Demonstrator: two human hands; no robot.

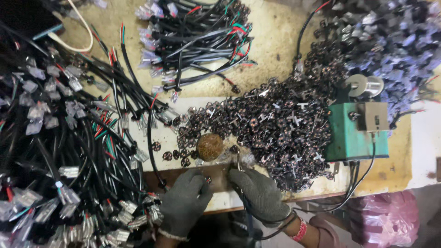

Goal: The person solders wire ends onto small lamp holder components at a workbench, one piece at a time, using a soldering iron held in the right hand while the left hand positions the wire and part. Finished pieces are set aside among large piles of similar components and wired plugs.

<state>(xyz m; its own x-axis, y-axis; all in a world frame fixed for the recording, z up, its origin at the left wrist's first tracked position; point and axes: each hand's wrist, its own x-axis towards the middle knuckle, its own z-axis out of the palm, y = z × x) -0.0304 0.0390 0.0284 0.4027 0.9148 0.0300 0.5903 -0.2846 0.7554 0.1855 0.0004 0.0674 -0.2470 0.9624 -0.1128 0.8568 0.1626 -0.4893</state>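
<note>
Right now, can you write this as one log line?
left hand: grey glove, at brown metal strip | right hand: gloved, pinching thin wire | heap of small dark round parts behind

A pink plastic bag [390, 218] sits at the lower right, below the table edge, crumpled and translucent; what it holds cannot be told. At the top left corner lies a dark, flat slab with a pale blue edge [27, 18], possibly a phone, its face black and unlit. A small grey plate [373, 116] is fixed to the front of the green box at right; whether it bears a label cannot be told. No signs show.
</note>
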